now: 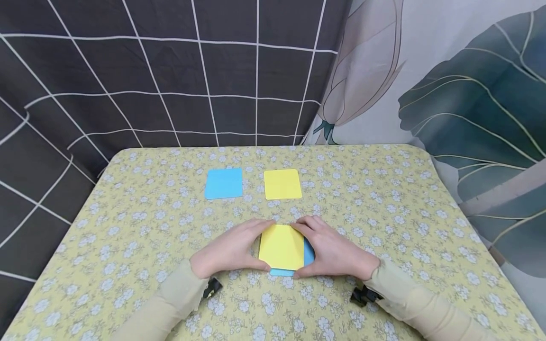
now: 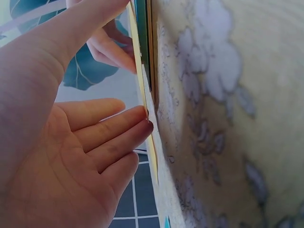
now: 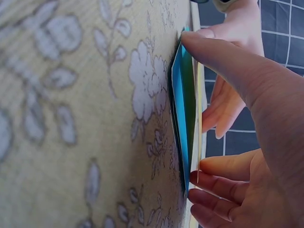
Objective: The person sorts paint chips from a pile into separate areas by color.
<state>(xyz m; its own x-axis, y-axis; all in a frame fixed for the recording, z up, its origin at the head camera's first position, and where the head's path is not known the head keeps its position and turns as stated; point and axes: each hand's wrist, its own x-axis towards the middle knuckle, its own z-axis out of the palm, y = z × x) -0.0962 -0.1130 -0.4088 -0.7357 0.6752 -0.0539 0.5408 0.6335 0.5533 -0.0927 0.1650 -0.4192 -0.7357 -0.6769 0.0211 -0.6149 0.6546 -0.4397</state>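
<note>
Between my two hands is a yellow square card (image 1: 281, 248), lifted at a slant over a blue card (image 1: 309, 253) that shows along its right and lower sides. My left hand (image 1: 232, 248) grips the yellow card by its left side, thumb near the lower corner and fingers at the upper one. Opposite it, my right hand (image 1: 334, 250) spans the right side, fingertips at the yellow card's upper corner and thumb (image 3: 209, 47) at the blue card's near corner. Seen edge-on in the right wrist view, the blue card (image 3: 178, 90) stands a little apart from the yellow one.
Farther back on the flowered tablecloth (image 1: 141, 237) lie another blue square (image 1: 223, 183) and another yellow square (image 1: 283, 184), side by side with a gap. A dark gridded curtain (image 1: 170, 71) hangs behind the table, and a leaf-patterned curtain (image 1: 482, 104) hangs at the right.
</note>
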